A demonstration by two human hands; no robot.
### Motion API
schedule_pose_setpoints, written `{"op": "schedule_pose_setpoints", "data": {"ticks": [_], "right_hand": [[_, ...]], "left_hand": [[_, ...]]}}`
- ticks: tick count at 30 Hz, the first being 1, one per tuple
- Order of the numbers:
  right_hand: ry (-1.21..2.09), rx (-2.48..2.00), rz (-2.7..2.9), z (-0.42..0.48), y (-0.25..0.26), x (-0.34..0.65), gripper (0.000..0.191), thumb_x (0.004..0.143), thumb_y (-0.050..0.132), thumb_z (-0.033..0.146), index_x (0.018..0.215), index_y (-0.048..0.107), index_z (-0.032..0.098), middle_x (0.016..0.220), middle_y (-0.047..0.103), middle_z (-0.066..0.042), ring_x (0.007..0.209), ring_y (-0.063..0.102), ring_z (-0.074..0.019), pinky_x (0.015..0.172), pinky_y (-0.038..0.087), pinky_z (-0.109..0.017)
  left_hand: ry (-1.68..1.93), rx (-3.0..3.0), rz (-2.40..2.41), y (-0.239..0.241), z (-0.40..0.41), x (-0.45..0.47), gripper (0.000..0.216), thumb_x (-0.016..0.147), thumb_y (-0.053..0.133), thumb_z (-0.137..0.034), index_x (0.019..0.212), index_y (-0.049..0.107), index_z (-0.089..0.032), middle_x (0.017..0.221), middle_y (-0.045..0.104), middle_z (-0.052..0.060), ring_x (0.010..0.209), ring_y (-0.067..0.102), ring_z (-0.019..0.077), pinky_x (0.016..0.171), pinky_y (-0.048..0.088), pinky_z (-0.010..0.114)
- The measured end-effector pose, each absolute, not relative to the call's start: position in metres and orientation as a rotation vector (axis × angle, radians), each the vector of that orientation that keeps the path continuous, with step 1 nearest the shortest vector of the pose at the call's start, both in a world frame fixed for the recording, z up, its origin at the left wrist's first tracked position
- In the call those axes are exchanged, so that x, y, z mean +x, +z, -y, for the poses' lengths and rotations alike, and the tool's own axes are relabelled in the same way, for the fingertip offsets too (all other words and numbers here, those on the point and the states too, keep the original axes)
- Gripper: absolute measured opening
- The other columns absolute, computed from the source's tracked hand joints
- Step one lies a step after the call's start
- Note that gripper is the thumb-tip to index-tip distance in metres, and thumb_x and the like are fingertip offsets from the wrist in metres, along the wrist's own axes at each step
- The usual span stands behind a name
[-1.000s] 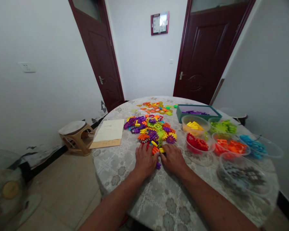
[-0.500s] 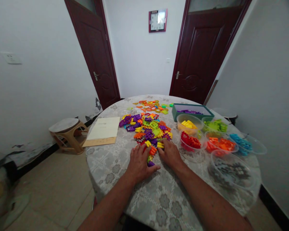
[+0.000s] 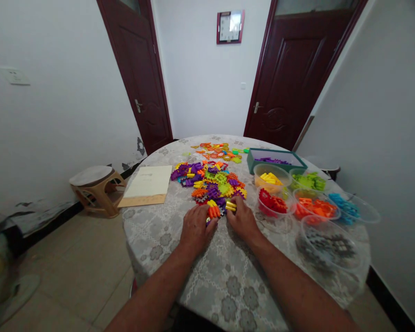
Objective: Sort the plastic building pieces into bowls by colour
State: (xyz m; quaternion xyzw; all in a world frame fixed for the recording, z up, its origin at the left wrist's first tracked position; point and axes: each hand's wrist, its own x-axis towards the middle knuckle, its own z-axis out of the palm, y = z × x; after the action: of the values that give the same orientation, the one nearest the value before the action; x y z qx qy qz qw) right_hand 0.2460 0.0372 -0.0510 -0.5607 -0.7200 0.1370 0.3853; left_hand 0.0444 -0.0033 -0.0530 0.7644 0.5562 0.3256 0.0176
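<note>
A heap of coloured plastic building pieces lies in the middle of the round table. My left hand rests palm down at the heap's near edge, fingers curled over a few pieces, a purple one showing under it. My right hand lies beside it, fingers bent around yellow pieces. Orange pieces sit between the two hands.
Clear bowls hold sorted pieces: yellow, red, orange, green, blue, dark. A green box stands behind them. A booklet lies at the left; a stool stands on the floor.
Both hands have shifted slightly along the heap's near edge, gathering pieces; the purple piece between them is now mostly under the left hand. The camera has moved a little.
</note>
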Motion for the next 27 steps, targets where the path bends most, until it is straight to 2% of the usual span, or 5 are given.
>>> {"op": "schedule_pose_setpoints", "data": {"ticks": [4, 10, 14, 19, 27], "right_hand": [[0.367, -1.473, 1.798, -0.037, -0.05, 0.244, 0.031, 0.093, 0.053, 0.023, 0.123, 0.057, 0.021, 0.102, 0.076, -0.007, 0.084, 0.073, -0.0229, 0.074, 0.05, -0.029], [0.432, -1.348, 1.777, -0.04, -0.045, 0.248, 0.047, 0.092, 0.053, 0.019, 0.137, 0.063, 0.023, 0.125, 0.076, -0.009, 0.102, 0.072, -0.0228, 0.094, 0.054, -0.035], [0.449, -1.386, 1.736, -0.04, -0.043, 0.248, 0.043, 0.092, 0.053, 0.02, 0.133, 0.063, 0.022, 0.118, 0.076, -0.009, 0.101, 0.073, -0.0241, 0.093, 0.054, -0.036], [0.477, -1.423, 1.673, -0.036, -0.042, 0.244, 0.037, 0.089, 0.057, 0.027, 0.126, 0.057, 0.021, 0.109, 0.075, -0.008, 0.094, 0.073, -0.026, 0.083, 0.053, -0.034], [0.468, -1.471, 1.708, -0.033, -0.049, 0.238, 0.033, 0.089, 0.051, 0.02, 0.122, 0.057, 0.021, 0.096, 0.074, -0.006, 0.081, 0.07, -0.024, 0.074, 0.047, -0.03]], "left_hand": [[1.022, 2.415, -1.687, -0.052, 0.003, 0.043, 0.033, 0.098, 0.063, -0.037, 0.129, 0.068, -0.027, 0.14, 0.07, 0.01, 0.136, 0.058, 0.0317, 0.118, 0.042, 0.055], [0.919, 2.463, -1.64, -0.051, 0.003, 0.042, 0.028, 0.103, 0.057, -0.036, 0.123, 0.075, -0.031, 0.142, 0.069, 0.007, 0.139, 0.055, 0.0299, 0.12, 0.039, 0.057], [0.937, 2.441, -1.66, -0.051, 0.003, 0.042, 0.031, 0.101, 0.061, -0.04, 0.128, 0.072, -0.029, 0.142, 0.068, 0.008, 0.14, 0.055, 0.0299, 0.122, 0.038, 0.056], [0.953, 2.426, -1.677, -0.053, 0.004, 0.043, 0.064, 0.079, 0.085, -0.043, 0.136, 0.065, -0.023, 0.147, 0.063, 0.014, 0.142, 0.053, 0.0346, 0.123, 0.038, 0.056], [0.92, 2.431, -1.686, -0.061, 0.003, 0.04, 0.092, 0.074, 0.086, -0.04, 0.155, 0.044, -0.022, 0.155, 0.054, 0.017, 0.148, 0.047, 0.0367, 0.124, 0.037, 0.059]]}}
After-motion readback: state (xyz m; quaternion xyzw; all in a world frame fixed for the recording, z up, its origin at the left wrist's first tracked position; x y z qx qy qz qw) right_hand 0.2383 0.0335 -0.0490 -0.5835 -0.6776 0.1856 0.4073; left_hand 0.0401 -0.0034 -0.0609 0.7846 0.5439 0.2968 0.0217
